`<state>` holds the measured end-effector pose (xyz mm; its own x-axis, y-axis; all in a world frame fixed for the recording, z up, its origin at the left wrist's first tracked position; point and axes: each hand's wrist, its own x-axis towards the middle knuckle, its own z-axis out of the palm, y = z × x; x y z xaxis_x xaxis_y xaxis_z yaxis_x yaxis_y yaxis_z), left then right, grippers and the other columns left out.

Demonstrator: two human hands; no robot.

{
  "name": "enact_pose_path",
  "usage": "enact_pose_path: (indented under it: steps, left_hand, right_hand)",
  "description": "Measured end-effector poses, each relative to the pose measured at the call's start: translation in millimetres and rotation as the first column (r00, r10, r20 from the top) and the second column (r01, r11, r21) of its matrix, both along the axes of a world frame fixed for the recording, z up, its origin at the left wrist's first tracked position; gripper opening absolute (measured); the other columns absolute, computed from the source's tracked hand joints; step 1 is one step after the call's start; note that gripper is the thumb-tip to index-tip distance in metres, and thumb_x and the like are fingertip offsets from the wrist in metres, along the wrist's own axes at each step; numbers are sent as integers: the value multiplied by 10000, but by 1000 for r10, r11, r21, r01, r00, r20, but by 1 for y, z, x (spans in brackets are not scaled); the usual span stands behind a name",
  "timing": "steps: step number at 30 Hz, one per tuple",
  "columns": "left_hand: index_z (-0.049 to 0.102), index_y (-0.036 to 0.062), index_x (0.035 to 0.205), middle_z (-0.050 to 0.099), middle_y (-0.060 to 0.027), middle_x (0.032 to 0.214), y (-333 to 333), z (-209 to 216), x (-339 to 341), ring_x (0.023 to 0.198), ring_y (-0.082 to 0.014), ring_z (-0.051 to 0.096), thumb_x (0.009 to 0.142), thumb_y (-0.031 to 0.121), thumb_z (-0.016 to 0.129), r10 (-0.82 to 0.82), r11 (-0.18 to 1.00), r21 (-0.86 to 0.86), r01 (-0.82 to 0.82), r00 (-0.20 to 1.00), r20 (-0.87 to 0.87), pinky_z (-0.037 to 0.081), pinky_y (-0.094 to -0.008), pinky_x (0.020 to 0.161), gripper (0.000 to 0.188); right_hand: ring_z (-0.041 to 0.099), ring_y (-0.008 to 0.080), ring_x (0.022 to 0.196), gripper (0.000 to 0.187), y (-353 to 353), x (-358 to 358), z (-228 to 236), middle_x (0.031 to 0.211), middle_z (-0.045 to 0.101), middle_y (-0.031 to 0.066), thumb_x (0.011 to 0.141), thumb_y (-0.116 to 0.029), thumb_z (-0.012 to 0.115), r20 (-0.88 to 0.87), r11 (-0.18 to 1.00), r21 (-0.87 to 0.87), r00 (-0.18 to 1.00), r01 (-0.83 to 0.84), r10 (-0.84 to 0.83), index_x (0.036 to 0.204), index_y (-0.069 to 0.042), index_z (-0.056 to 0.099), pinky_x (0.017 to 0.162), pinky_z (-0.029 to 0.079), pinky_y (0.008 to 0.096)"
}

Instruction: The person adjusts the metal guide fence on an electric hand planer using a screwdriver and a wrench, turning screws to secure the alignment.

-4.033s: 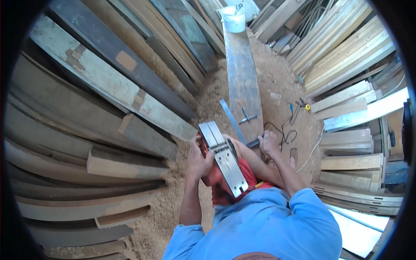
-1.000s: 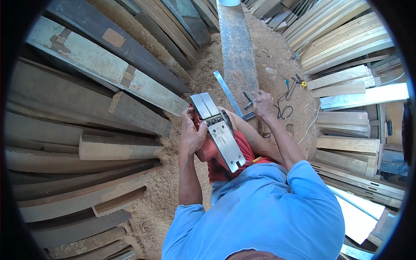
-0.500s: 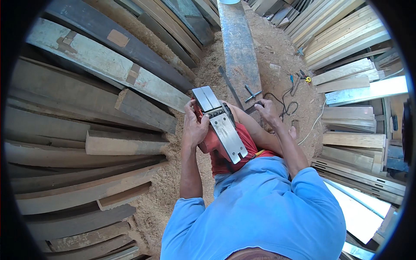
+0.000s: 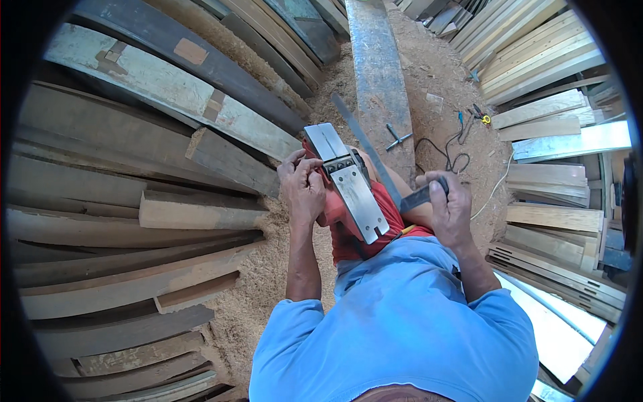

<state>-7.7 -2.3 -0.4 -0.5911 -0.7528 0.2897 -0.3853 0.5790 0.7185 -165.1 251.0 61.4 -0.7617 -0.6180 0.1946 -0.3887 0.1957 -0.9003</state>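
An electric hand planer (image 4: 360,206) with a red body lies upside down on my lap, its silvery sole plates and the bolted cutter block facing up. My left hand (image 4: 303,187) grips its left side, fingers curled at the gap between the plates. In my right hand (image 4: 450,209) is a try square, held by its dark stock (image 4: 422,195). The square's long steel blade (image 4: 367,142) points up and left, passing just right of the planer without visibly resting on the sole. A yellow thin tool (image 4: 404,232) lies by my red shorts.
A long worn board (image 4: 382,67) runs away ahead, with a T-shaped metal tool (image 4: 397,137) on it. A dark cable (image 4: 445,149) and yellow-handled pliers (image 4: 482,117) lie on sawdust. Stacked planks (image 4: 87,134) line the left, lighter boards (image 4: 542,63) the right.
My right hand has brought the try square up and nearer to me, raising its blade beside the planer. My left hand's fingers have shifted slightly on the planer.
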Motion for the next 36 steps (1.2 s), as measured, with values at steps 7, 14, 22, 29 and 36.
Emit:
enact_pose_path:
  steps: [7, 14, 22, 29, 36]
  left_hand:
    - [763, 45, 1001, 641, -198, 1278, -3, -2, 0, 1228, -341, 561, 803, -11, 502, -27, 1000, 13, 28, 999, -36, 460, -450, 1071, 333]
    - [760, 41, 997, 646, -198, 1267, -5, -6, 2, 1207, -337, 566, 798, -7, 495, -28, 1000, 11, 29, 999, -44, 470, -443, 1051, 336]
    - [761, 42, 997, 655, -194, 1256, -6, -7, 1, 1196, -336, 577, 802, -8, 493, -38, 999, 16, 39, 997, -68, 480, -442, 1039, 334]
    - [759, 42, 999, 662, -199, 1243, -6, -6, 3, 1201, -339, 589, 803, -4, 490, -35, 999, 16, 36, 997, -65, 486, -443, 1036, 336]
    - [764, 39, 1015, 660, -205, 1242, -6, -5, 2, 1206, -341, 589, 802, 0, 490, -36, 999, 6, 36, 998, -56, 484, -443, 1045, 349]
  right_hand:
    - [742, 177, 811, 165, -5, 37, 4, 940, 762, 138, 1062, -63, 539, 109, 983, -132, 983, -130, 145, 1139, 32, 649, 743, 584, 317]
    - [725, 178, 764, 158, -8, 48, 4, 915, 744, 125, 1062, -53, 522, 116, 969, -111, 966, -218, 231, 1130, 28, 639, 710, 572, 328]
    - [718, 188, 772, 172, 0, 59, -2, 954, 750, 149, 1070, -76, 526, 98, 968, -141, 970, -206, 221, 1176, 35, 604, 711, 566, 330]
    - [735, 191, 809, 179, 1, 58, 1, 980, 757, 157, 1077, -88, 528, 110, 969, -125, 968, -211, 225, 1173, 44, 601, 743, 581, 338]
    - [747, 194, 818, 176, 2, 58, 2, 971, 758, 148, 1077, -82, 522, 161, 963, -128, 954, -236, 255, 1169, 46, 601, 751, 592, 335]
